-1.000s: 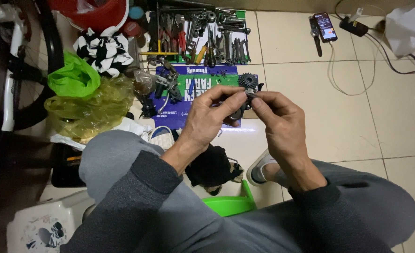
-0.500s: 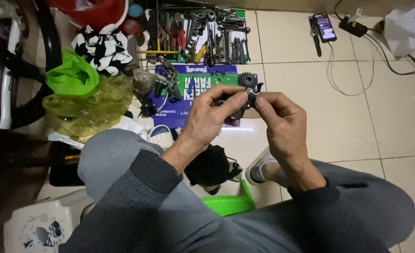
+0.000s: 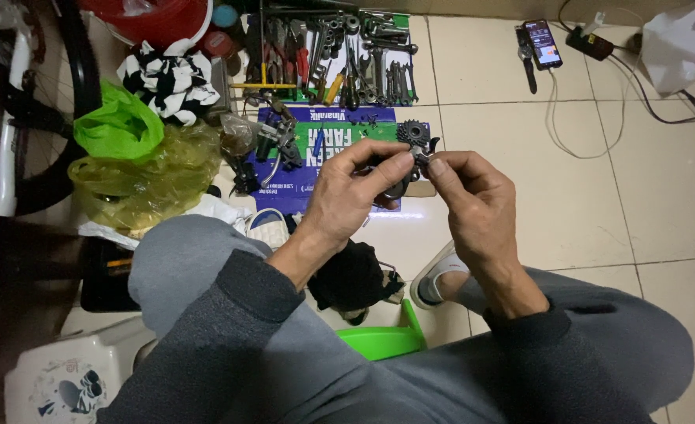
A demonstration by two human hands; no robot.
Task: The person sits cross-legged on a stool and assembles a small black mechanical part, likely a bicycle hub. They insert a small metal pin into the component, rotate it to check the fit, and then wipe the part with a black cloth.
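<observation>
Both my hands meet over the tiled floor, pinching one small dark metal mechanism (image 3: 415, 161) with a toothed pulley wheel (image 3: 412, 132) sticking up at its far end. My left hand (image 3: 355, 188) grips it from the left with thumb and forefinger. My right hand (image 3: 473, 200) holds its right side, fingertips touching the part. Under the hands lies a blue and green printed sheet (image 3: 328, 145) carrying more dark metal parts (image 3: 277, 149). My grey-clad knees fill the bottom of the view.
Several wrenches, pliers and screwdrivers (image 3: 331, 55) lie in a row beyond the sheet. Green (image 3: 116, 126) and yellow (image 3: 139, 180) plastic bags and a black-and-white cloth (image 3: 171, 78) sit left, beside a bicycle wheel (image 3: 18, 102). A phone (image 3: 542, 43) with cables lies far right. A green stool (image 3: 383, 341) is under me.
The hands stay together on the metal part, with only slight finger shifts as they work it. Nothing else has moved.
</observation>
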